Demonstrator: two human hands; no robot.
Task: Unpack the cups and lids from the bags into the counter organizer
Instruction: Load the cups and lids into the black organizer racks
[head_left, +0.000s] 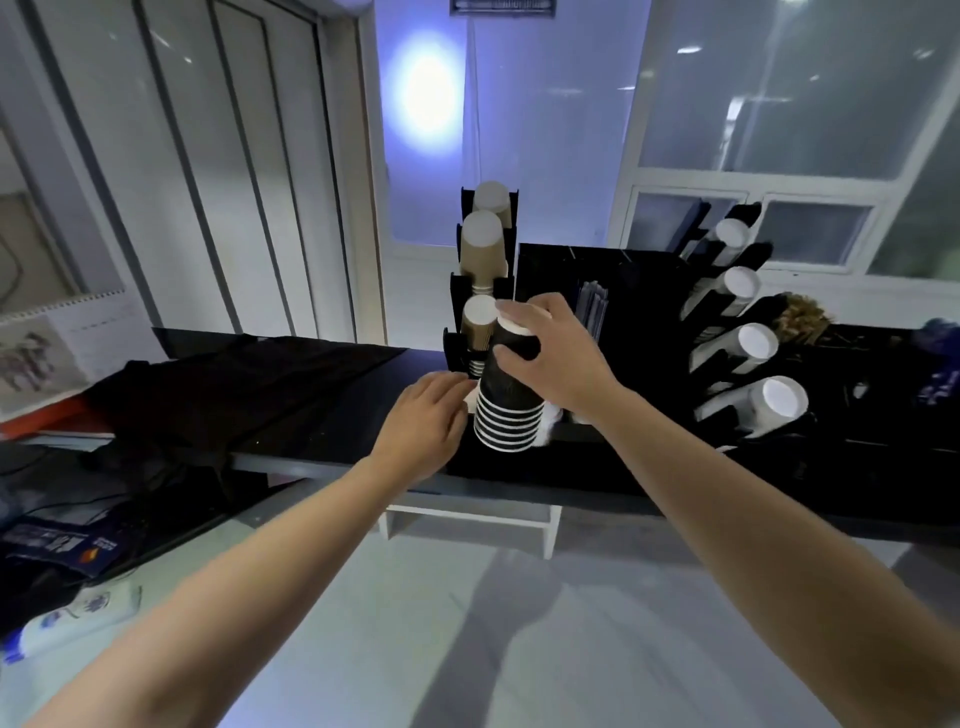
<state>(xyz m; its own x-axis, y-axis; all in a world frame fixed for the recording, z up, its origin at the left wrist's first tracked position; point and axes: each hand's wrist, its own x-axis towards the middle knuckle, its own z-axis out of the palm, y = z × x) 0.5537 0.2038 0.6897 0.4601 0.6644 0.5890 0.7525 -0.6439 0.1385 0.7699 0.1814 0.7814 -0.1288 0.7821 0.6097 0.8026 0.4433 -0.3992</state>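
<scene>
My right hand (558, 356) grips the top of an upside-down stack of black paper cups (506, 408), which stands at the foot of the black counter organizer (550, 270). My left hand (423, 423) touches the left side of the stack near its white rims, fingers mostly straight. In the organizer's left column sit stacks of brown cups (480, 249). Its right column holds several slanted stacks of white-bottomed cups (743, 286).
A black cloth or bag (234, 395) lies crumpled on the dark counter (545, 480) to the left. Straws or stirrers (592, 312) stand in the organizer's middle. Packets and a bottle (62, 623) lie at the lower left. A calendar (57, 353) leans at far left.
</scene>
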